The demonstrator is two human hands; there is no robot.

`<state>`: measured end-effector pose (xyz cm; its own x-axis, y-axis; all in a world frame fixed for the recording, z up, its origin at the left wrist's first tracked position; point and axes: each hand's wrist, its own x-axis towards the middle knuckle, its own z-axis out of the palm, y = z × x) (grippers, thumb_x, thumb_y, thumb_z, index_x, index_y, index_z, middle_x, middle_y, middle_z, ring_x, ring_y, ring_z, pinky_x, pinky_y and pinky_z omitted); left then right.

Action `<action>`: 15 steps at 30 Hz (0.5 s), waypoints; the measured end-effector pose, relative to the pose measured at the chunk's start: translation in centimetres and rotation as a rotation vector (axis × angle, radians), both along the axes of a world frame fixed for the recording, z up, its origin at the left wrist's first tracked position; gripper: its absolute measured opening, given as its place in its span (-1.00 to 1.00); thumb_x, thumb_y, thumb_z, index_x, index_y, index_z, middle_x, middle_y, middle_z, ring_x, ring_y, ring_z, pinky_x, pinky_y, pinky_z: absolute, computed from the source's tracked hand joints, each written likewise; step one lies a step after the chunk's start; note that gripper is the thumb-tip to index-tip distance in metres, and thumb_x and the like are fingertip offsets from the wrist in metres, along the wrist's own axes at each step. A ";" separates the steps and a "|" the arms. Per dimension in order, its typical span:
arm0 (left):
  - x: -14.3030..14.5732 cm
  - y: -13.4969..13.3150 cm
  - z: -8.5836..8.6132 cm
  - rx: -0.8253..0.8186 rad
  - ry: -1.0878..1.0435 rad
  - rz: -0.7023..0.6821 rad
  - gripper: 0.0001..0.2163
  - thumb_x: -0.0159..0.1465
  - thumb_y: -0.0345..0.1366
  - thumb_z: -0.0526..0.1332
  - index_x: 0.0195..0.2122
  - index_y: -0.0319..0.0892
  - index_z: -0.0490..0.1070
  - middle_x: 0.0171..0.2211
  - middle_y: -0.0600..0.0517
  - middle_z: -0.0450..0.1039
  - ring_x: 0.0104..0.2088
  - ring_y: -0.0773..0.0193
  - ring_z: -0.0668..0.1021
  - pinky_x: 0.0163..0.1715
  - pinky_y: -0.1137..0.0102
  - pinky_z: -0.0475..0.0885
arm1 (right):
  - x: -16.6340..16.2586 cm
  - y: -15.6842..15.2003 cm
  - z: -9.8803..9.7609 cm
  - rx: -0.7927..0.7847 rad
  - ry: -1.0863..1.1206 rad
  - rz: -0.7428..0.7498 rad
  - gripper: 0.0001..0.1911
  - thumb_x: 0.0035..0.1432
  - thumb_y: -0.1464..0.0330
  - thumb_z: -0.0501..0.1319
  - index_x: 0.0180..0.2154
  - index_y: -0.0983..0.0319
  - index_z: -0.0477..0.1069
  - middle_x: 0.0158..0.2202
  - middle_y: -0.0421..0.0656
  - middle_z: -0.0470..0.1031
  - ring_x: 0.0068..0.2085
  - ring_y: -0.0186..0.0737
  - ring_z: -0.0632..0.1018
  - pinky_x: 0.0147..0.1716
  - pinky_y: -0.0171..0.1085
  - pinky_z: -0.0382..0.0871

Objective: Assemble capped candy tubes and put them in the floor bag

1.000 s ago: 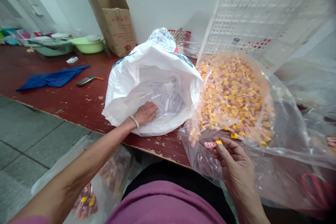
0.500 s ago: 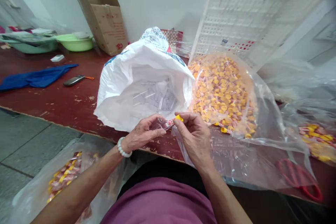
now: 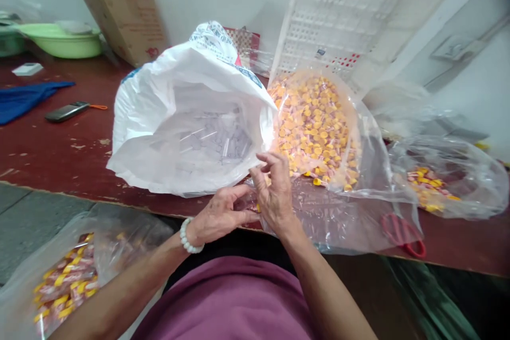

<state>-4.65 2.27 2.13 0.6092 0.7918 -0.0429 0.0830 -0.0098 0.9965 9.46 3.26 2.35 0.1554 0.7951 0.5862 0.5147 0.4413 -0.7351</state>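
Over the table's front edge, my left hand, with a pale bead bracelet at the wrist, is closed round a clear plastic tube. A bit of yellow shows at the tube's right end, partly hidden by my right hand. That hand is held just above and right of the tube, its thumb and fingers bent and apart with nothing visible between them. Behind both hands a white sack lies with its mouth toward me, clear tubes inside. To its right, a clear bag holds many small yellow-capped pieces.
Red scissors lie at the table's front right, near a smaller bag of yellow-capped pieces. Filled tubes sit in a bag low at left. A phone, blue cloth, cardboard box and green basin are on the left.
The view has shifted right. My right hand has let go of the yellow-capped piece, which now sits lower by the left hand's tube, and its fingers have lifted and spread.
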 end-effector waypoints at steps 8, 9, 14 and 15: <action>0.9 -0.2 -0.9 -0.044 -0.040 0.027 -0.83 0.08 -0.42 0.25 -0.26 -0.25 0.43 -0.36 0.07 0.41 -0.33 0.33 0.41 -0.32 0.47 0.35 | 2.7 -2.7 0.2 -0.157 -0.193 0.279 -0.70 0.16 0.25 0.20 -0.06 0.15 0.38 -0.12 -0.12 0.45 -0.08 -0.19 0.44 -0.07 -0.16 0.32; 1.1 -0.2 -0.9 -0.042 -0.032 0.023 -0.79 0.07 -0.45 0.23 -0.23 -0.25 0.44 -0.35 0.06 0.42 -0.32 0.32 0.42 -0.32 0.47 0.35 | 2.7 -3.1 0.1 -0.140 -0.264 0.317 -0.71 0.13 0.27 0.23 -0.07 0.15 0.40 -0.13 -0.11 0.46 -0.08 -0.18 0.43 -0.06 -0.15 0.31; 1.8 -0.2 -1.2 -0.128 0.041 0.010 -0.69 0.06 -0.46 0.21 -0.12 -0.26 0.43 -0.41 0.07 0.44 -0.43 0.37 0.42 -0.46 0.51 0.34 | 2.2 -3.9 -1.3 -0.044 -0.312 0.218 -0.86 0.12 0.33 0.26 -0.23 0.17 0.48 -0.31 -0.15 0.48 -0.23 -0.24 0.45 -0.18 -0.21 0.35; 1.8 -0.2 -1.3 -0.139 0.054 0.011 -0.68 0.07 -0.44 0.23 -0.10 -0.25 0.42 -0.43 0.08 0.42 -0.44 0.37 0.41 -0.49 0.52 0.34 | 2.2 -4.0 -1.4 -0.026 -0.290 0.207 -0.86 0.11 0.34 0.27 -0.23 0.16 0.48 -0.32 -0.16 0.48 -0.24 -0.25 0.46 -0.21 -0.24 0.36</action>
<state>-2.88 2.06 0.82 0.5946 0.7824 -0.1852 0.1357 0.1293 0.9823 11.70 -0.74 0.94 -0.1809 0.8077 0.5612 0.6052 0.5412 -0.5839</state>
